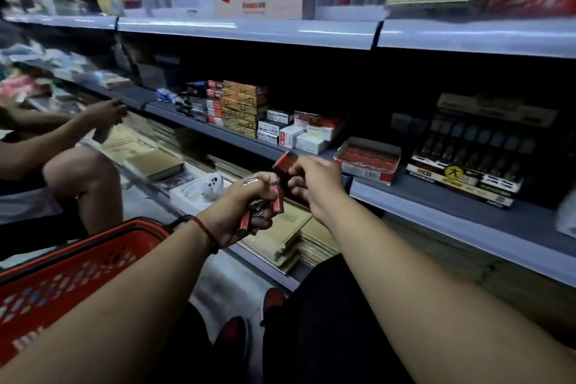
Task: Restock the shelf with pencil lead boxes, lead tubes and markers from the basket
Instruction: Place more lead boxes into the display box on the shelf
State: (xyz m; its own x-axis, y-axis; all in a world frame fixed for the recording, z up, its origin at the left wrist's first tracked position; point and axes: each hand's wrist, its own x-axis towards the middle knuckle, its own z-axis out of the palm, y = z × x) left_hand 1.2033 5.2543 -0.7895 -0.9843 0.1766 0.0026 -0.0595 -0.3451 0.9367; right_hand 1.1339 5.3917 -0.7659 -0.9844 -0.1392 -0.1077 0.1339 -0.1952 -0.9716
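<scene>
Left hand (pixel 241 215) grips boxes (pixel 278 200); right hand (pixel 316 188) pinches red box (pixel 285 162) near tray (pixel 371 172).

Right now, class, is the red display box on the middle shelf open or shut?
Open: the red display box has its top uncovered, with red packs visible lying inside.

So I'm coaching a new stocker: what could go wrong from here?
The left hand grips several small red boxes in a loose bundle; tugging one free could spill the others. The right hand only pinches its red box by one end, so it may slip before reaching the open tray.
</scene>
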